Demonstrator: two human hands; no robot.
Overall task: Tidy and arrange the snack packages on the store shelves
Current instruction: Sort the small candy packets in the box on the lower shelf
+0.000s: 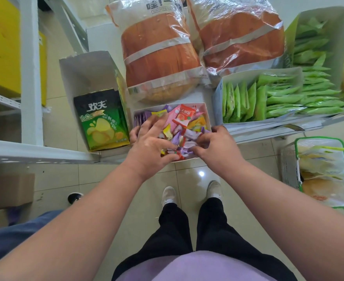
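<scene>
Hands: my left hand (150, 142) spreads wide over mixed colourful wrapped sweets (182, 122); my right hand (215, 147) pinches purple ones, sorting.
Tray: shallow white cardboard box (204, 110) at twelve o'clock, keeping them contained.

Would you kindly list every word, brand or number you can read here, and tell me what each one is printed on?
"欢夫": large white brand characters on the green chip bag.
"50": a number below the brand on that same bag; the rest of its print is blurred.
"哇!": dark print on the left bread bag; the line beneath is unreadable.
Red candy packet in the candy box: white print, too small to read.
</scene>
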